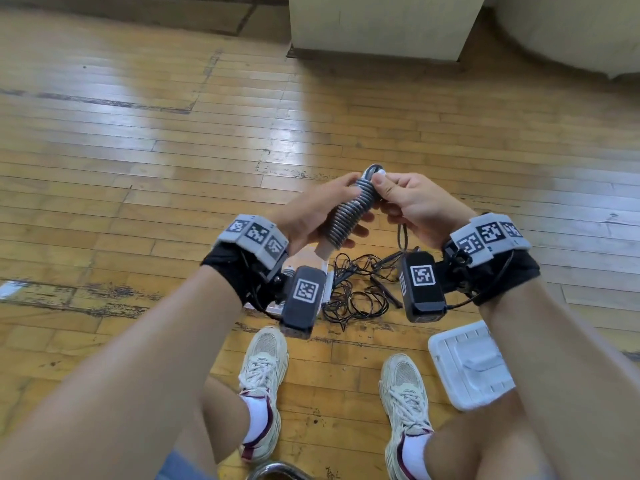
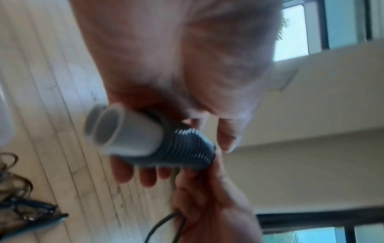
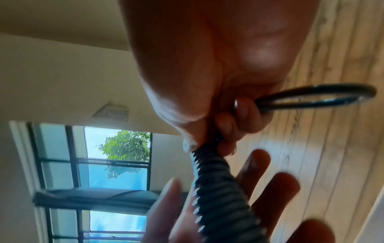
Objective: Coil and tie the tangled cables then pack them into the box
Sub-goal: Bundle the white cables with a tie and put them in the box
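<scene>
- Left hand (image 1: 308, 216) cradles my coiled cable (image 1: 349, 211), fingers curled around it.
- Right hand (image 1: 412, 202) pinches its top end.
- Tangled cables (image 1: 356, 289) lie on the floor below.

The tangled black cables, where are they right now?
In the head view, the tangled pile of thin black cables lies on the wooden floor centre frame, just beyond the cream sneakers, below both raised hands and left of the white plastic lid.

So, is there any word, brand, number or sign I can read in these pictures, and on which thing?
No readable words, brands or numbers in any view.
Left wrist band: black-and-white square code markers only, no letters.
Right wrist band: the same markers.
White lid on the floor: no print visible.
</scene>
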`<action>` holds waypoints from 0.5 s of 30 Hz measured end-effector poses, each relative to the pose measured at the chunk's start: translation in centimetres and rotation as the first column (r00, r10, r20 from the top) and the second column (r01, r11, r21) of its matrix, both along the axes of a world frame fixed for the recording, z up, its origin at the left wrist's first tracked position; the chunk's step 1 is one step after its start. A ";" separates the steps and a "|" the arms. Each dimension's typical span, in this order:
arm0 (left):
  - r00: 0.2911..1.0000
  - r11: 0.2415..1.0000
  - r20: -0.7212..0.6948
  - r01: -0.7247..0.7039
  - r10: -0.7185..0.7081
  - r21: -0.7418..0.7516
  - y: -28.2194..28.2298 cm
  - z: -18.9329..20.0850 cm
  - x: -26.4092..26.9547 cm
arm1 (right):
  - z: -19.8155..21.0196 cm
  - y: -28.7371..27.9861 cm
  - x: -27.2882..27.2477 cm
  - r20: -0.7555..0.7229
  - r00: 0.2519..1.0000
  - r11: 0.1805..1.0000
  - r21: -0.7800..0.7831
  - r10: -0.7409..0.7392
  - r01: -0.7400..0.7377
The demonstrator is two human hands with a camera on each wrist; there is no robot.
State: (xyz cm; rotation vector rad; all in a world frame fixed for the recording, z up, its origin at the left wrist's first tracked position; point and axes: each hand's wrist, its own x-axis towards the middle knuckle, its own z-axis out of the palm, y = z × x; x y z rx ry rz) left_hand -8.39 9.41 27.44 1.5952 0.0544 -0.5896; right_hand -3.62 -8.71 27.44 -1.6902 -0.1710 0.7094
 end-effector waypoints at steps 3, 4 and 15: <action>1.000 0.994 -0.015 0.013 -0.014 -0.107 0.8 -0.1 -0.2 | 0.3 -0.6 0.0 0.011 0.999 0.998 0.017 0.052 -0.052; 1.000 0.992 -0.011 0.005 -0.006 -0.123 0.9 -0.1 -0.3 | 0.4 -0.8 0.0 0.007 0.998 0.998 0.018 0.065 -0.065; 0.980 0.975 0.122 -0.176 0.159 0.139 -0.8 -1.3 -0.4 | -0.1 0.0 -0.3 -0.075 0.995 0.994 -0.099 -0.060 0.052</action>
